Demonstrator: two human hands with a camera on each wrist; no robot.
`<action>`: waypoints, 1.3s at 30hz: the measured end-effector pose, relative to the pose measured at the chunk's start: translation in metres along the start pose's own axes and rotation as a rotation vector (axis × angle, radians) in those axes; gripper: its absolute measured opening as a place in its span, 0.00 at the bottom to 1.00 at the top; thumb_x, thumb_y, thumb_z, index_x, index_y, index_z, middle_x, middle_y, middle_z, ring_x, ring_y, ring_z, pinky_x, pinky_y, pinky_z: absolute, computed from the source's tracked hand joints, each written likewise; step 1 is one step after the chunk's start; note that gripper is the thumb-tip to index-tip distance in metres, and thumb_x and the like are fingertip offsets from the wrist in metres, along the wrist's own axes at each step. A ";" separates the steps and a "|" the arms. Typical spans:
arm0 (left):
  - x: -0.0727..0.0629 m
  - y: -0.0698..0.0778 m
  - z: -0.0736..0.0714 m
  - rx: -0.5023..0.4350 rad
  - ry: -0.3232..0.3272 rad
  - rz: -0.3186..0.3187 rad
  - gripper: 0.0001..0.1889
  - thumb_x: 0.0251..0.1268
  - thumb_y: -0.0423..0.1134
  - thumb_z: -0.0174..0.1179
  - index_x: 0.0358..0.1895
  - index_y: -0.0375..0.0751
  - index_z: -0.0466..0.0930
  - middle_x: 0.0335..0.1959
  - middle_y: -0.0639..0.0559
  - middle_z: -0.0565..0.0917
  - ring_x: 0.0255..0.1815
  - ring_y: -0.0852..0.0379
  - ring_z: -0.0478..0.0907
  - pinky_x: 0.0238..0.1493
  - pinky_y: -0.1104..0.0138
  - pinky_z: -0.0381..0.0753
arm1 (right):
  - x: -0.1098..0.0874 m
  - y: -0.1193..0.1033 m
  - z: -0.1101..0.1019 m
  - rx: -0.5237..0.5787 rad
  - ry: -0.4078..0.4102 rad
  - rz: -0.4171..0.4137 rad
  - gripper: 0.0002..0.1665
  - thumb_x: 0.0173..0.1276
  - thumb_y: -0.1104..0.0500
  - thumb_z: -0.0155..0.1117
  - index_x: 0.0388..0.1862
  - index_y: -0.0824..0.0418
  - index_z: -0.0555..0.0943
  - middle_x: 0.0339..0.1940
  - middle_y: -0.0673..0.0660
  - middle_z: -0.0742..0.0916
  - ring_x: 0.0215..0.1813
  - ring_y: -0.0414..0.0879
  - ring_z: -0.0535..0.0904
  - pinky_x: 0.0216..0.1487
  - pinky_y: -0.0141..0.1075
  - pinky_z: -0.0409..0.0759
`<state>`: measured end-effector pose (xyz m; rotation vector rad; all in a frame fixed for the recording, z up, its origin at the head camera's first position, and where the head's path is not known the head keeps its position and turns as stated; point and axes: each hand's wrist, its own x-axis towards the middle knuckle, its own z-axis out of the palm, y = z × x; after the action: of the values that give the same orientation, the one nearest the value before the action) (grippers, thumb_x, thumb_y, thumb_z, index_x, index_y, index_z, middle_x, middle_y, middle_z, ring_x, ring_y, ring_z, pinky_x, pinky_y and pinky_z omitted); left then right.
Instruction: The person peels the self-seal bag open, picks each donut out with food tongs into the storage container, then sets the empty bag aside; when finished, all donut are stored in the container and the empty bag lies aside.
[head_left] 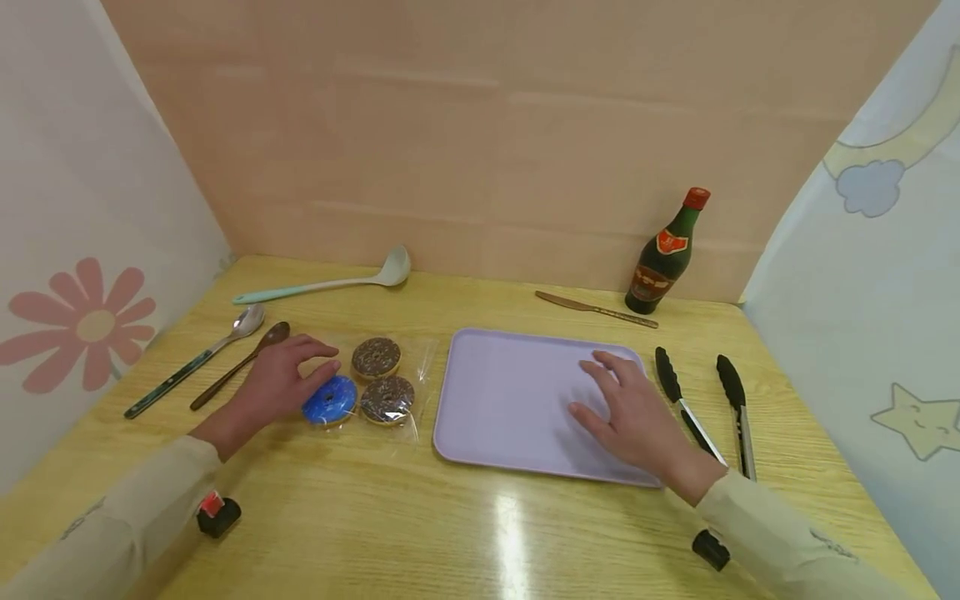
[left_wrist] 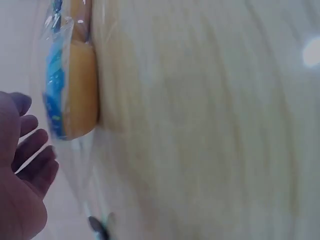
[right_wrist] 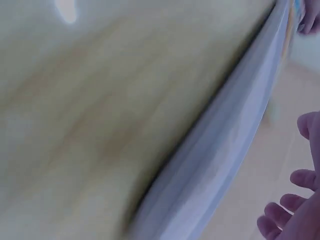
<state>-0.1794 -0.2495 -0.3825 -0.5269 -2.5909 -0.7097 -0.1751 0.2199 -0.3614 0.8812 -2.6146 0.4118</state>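
In the head view my left hand (head_left: 285,375) hovers at the left side of a clear plastic bag of donuts, its fingers loosely bent and holding nothing. The blue-iced donut (head_left: 330,402) lies closest to the thumb. Two chocolate donuts, one behind (head_left: 377,358) and one in front (head_left: 387,401), sit to its right in the bag. The left wrist view has the blue donut (left_wrist: 80,90) beside the relaxed fingers (left_wrist: 37,160). My right hand (head_left: 622,408) is over the right part of a lilac tray (head_left: 502,400), fingers spread and nothing in them. The tray's side (right_wrist: 215,145) fills the right wrist view.
Left of the bag lie a metal spoon (head_left: 225,342) and a brown wooden spoon (head_left: 247,362); a ladle (head_left: 337,283) is behind. At the back right are a knife (head_left: 596,310) and a dark bottle (head_left: 663,258). Black-tipped tongs (head_left: 731,392) lie right of the tray.
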 end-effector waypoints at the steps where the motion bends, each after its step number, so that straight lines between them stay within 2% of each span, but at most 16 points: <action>1: 0.000 -0.001 0.003 -0.014 0.024 -0.004 0.10 0.60 0.36 0.65 0.41 0.31 0.85 0.36 0.44 0.82 0.37 0.44 0.79 0.37 0.51 0.77 | 0.005 -0.011 0.005 0.033 0.008 -0.019 0.32 0.62 0.49 0.67 0.58 0.68 0.73 0.60 0.67 0.73 0.60 0.62 0.67 0.57 0.55 0.66; 4: 0.000 -0.003 0.009 -0.046 0.059 -0.028 0.08 0.57 0.33 0.67 0.37 0.33 0.86 0.30 0.49 0.82 0.32 0.50 0.78 0.33 0.55 0.77 | 0.020 -0.047 0.019 0.147 -0.012 -0.062 0.25 0.60 0.51 0.68 0.51 0.66 0.77 0.52 0.60 0.77 0.55 0.54 0.73 0.53 0.48 0.72; 6: -0.001 -0.003 0.012 -0.056 0.061 -0.047 0.07 0.56 0.33 0.68 0.36 0.33 0.87 0.29 0.51 0.81 0.31 0.53 0.77 0.32 0.57 0.77 | 0.030 -0.069 0.028 0.203 -0.048 -0.091 0.21 0.61 0.52 0.68 0.47 0.64 0.79 0.47 0.55 0.78 0.50 0.50 0.75 0.49 0.43 0.75; 9: -0.002 -0.002 0.014 -0.072 0.063 -0.065 0.06 0.56 0.33 0.68 0.35 0.34 0.87 0.27 0.52 0.80 0.29 0.55 0.75 0.31 0.61 0.76 | 0.045 -0.099 0.039 0.268 -0.111 -0.131 0.18 0.61 0.53 0.68 0.44 0.63 0.79 0.42 0.53 0.78 0.42 0.45 0.77 0.43 0.39 0.76; 13: -0.002 0.000 0.015 -0.088 0.074 -0.056 0.04 0.56 0.32 0.68 0.33 0.35 0.87 0.26 0.53 0.80 0.26 0.57 0.73 0.27 0.65 0.73 | 0.061 -0.131 0.053 0.262 -0.178 -0.182 0.17 0.61 0.52 0.68 0.43 0.62 0.80 0.39 0.53 0.79 0.38 0.43 0.76 0.41 0.35 0.76; 17: -0.002 -0.001 0.017 -0.098 0.086 -0.069 0.04 0.56 0.33 0.69 0.33 0.36 0.87 0.26 0.55 0.79 0.26 0.59 0.74 0.27 0.67 0.74 | 0.070 -0.151 0.065 0.198 -0.224 -0.209 0.19 0.60 0.48 0.70 0.43 0.59 0.81 0.37 0.50 0.77 0.34 0.39 0.72 0.37 0.30 0.74; 22: -0.003 -0.004 0.021 -0.153 0.089 -0.099 0.03 0.56 0.33 0.69 0.33 0.37 0.87 0.26 0.55 0.80 0.27 0.59 0.76 0.28 0.69 0.76 | 0.075 -0.164 0.076 0.123 -0.218 -0.209 0.19 0.57 0.45 0.71 0.40 0.55 0.81 0.34 0.46 0.75 0.32 0.36 0.70 0.32 0.27 0.72; 30: -0.004 -0.002 0.023 -0.213 0.091 -0.116 0.02 0.56 0.32 0.68 0.32 0.37 0.87 0.27 0.55 0.81 0.27 0.61 0.77 0.28 0.72 0.75 | 0.077 -0.161 0.082 0.141 -0.199 -0.215 0.07 0.61 0.53 0.69 0.34 0.54 0.83 0.30 0.46 0.75 0.28 0.35 0.70 0.30 0.27 0.71; 34: -0.005 -0.002 0.024 -0.214 0.086 -0.131 0.02 0.56 0.32 0.68 0.32 0.38 0.87 0.27 0.56 0.81 0.27 0.61 0.76 0.28 0.72 0.75 | 0.076 -0.159 0.083 0.206 -0.199 -0.212 0.04 0.62 0.56 0.68 0.35 0.55 0.85 0.30 0.46 0.77 0.29 0.35 0.70 0.32 0.25 0.70; 39: -0.006 -0.003 0.025 -0.226 0.091 -0.118 0.02 0.56 0.33 0.68 0.32 0.38 0.87 0.26 0.56 0.81 0.27 0.61 0.76 0.28 0.72 0.74 | 0.076 -0.156 0.086 0.350 -0.216 -0.137 0.02 0.64 0.59 0.66 0.32 0.55 0.84 0.27 0.43 0.76 0.30 0.34 0.69 0.33 0.25 0.68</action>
<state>-0.1826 -0.2397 -0.4057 -0.4001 -2.4876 -1.0494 -0.1541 0.0287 -0.3827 1.2731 -2.6967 0.7930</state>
